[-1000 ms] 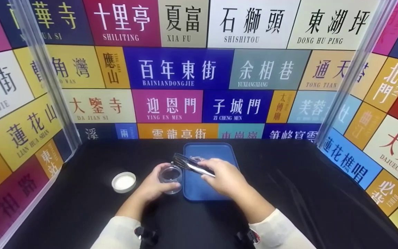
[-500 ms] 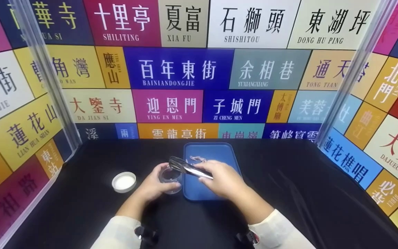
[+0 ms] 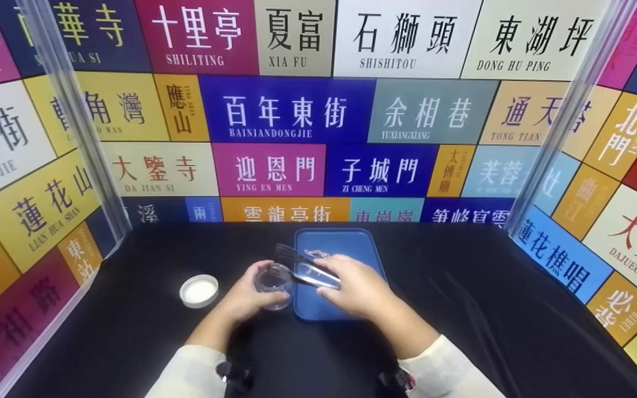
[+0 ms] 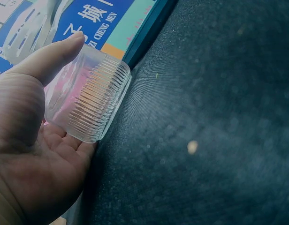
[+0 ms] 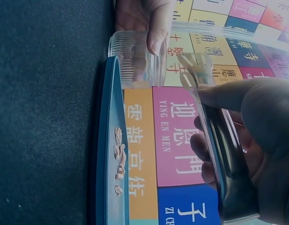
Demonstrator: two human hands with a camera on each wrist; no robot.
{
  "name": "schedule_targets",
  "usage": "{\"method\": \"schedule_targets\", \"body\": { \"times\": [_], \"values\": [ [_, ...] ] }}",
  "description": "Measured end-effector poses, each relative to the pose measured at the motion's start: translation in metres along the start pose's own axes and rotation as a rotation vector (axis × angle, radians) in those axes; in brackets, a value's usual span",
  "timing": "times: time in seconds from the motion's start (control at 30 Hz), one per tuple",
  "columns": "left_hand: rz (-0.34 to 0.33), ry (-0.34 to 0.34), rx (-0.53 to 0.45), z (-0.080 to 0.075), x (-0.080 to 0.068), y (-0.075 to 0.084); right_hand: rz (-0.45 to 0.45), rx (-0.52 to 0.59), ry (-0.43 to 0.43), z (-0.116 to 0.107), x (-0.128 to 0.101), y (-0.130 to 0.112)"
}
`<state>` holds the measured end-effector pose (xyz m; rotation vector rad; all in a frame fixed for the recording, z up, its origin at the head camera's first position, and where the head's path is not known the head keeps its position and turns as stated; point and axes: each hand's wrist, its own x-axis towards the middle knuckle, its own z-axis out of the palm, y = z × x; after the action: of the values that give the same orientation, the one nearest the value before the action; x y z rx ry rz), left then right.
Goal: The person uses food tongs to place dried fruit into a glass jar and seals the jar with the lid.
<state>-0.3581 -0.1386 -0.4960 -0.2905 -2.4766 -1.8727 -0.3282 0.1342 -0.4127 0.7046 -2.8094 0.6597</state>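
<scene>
White lid [image 3: 199,291]: sat alone on the black cloth at the lower left of the head frame, well apart from the hands.
Left hand [image 3: 245,300]: wrapped around the clear jar [image 3: 273,281] just left of centre, thumb along one side and fingers curled behind, so it was gripping the jar. The wrist view showed the ribbed base [image 4: 98,104] resting against the palm, with the jar touching the cloth.
Jar position: stood just beside the left edge of the blue tray [image 3: 351,241], mouth up and open.
Tongs [image 3: 299,264]: ran from centre toward upper left, tips spread a little above the jar's rim.
Right hand [image 3: 356,288]: fingers curled around the tongs' handles right of centre, holding them lightly squeezed.
Small pale bits [image 5: 118,159]: lay on the tray toward its far end; too small to identify.
Doing it well, as I judged it: steady the jar firmly, keep the tips centred over the mouth, and ease the squeeze gently so nothing falls on the cloth.
</scene>
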Motion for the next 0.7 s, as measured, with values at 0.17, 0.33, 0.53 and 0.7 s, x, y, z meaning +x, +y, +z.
{"method": "schedule_targets", "body": {
  "times": [0.17,0.33,0.53,0.7],
  "values": [
    [0.001,-0.003,-0.002,0.0,0.0,0.0,-0.011,0.0,0.015,0.001,0.0,0.001],
    [-0.003,0.0,0.004,0.0,0.0,-0.001,-0.016,0.002,0.038,-0.002,0.0,0.004],
    [0.017,-0.005,-0.023,0.0,-0.001,0.0,0.036,-0.047,0.078,-0.007,0.002,0.012],
    [0.018,0.0,-0.004,0.0,-0.001,0.001,0.099,-0.054,0.059,-0.013,0.005,0.024]
  ]
}}
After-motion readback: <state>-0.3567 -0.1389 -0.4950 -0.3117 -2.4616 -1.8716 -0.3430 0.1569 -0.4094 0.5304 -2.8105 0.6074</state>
